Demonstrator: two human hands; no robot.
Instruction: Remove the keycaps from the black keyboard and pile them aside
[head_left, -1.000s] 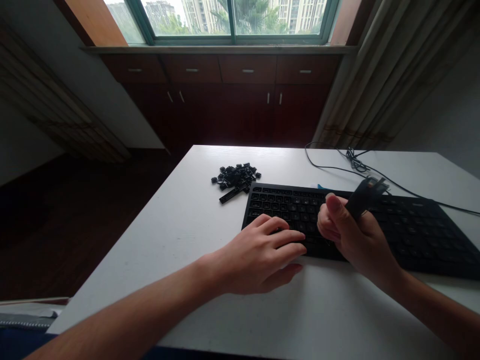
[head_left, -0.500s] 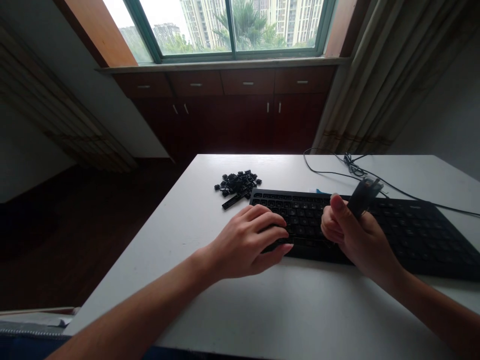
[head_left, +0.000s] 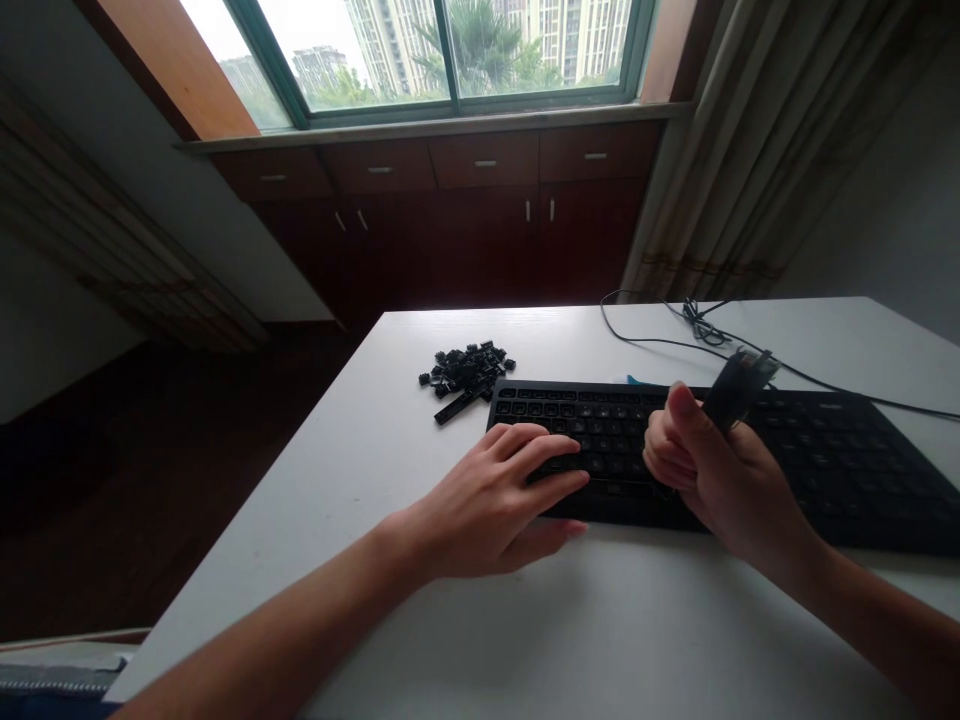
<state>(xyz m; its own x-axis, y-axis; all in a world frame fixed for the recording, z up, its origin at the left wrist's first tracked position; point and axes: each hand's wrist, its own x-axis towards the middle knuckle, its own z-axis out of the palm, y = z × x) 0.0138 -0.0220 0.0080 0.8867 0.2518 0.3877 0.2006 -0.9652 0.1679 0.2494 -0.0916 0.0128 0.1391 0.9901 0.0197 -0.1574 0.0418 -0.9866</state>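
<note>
Over the black keyboard (head_left: 825, 470), hands apart, the right one clamped on a dark plastic tool (head_left: 739, 392)

The left hand (head_left: 487, 500) lies palm down over the left part of the keys, its fingertips touching them and holding nothing. Its fingers sit flatter and less curled than half a second ago. The right hand (head_left: 720, 480) is curled over the middle of the keyboard, with its fingers folded in and the thumb pressed up against the tool. The tool points toward the far right, above the keys, and now leans further right than in the previous view, where it stood closer to upright. Its end is too blurred to make out. A stretch of keys separates the two hands.

Just beyond the keyboard's far left corner, a heap of loose black keycaps (head_left: 466, 368) lies on the white desk (head_left: 300, 590), well apart from both hands. A long bar-shaped key (head_left: 457, 408) juts from the heap toward the near left. The heap looks unchanged. Behind the keyboard sit a small blue item (head_left: 641, 381) and a looping black cable (head_left: 660, 340). Past the desk are dark wooden cabinets (head_left: 450, 240) beneath a window (head_left: 442, 60), with a curtain (head_left: 750, 150) at the right.
</note>
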